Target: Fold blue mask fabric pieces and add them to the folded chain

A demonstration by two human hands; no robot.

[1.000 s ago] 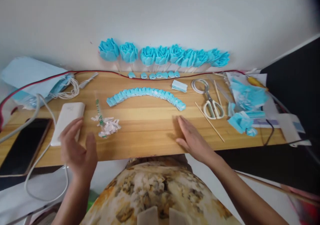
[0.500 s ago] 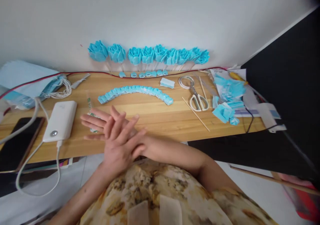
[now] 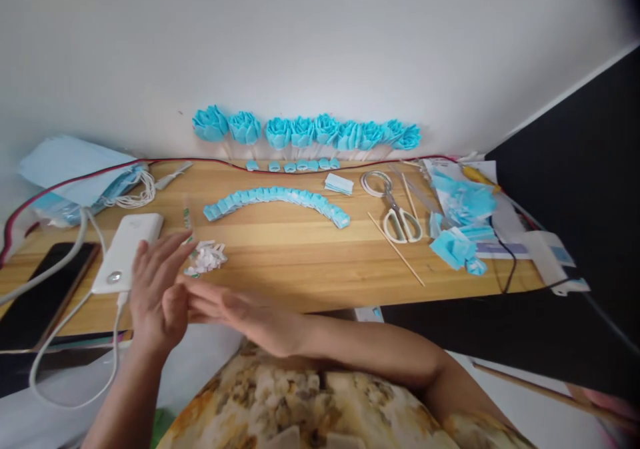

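Note:
Near the table's front left edge, my left hand is raised with its fingers stretched out and nothing held. My right hand reaches across from the right, its fingers straight and their tips behind or against my left thumb; I cannot tell if they touch. Just beyond the hands lies a small heap of white scraps. Farther back, an arc of folded light-blue pieces spans the middle of the table. Against the wall stands a row of blue handmade flowers on thin stems, with small blue rolls before them.
On the left are a white power bank with a cable, a phone and a stack of light-blue sheets. To the right lie scissors, a thin stick, a small folded stack and blue scraps.
My hands were crossed over each other; now they have drawn apart, the left hand shifting left and the right hand lower. The white scraps have come into sight. The view has tilted slightly upward.

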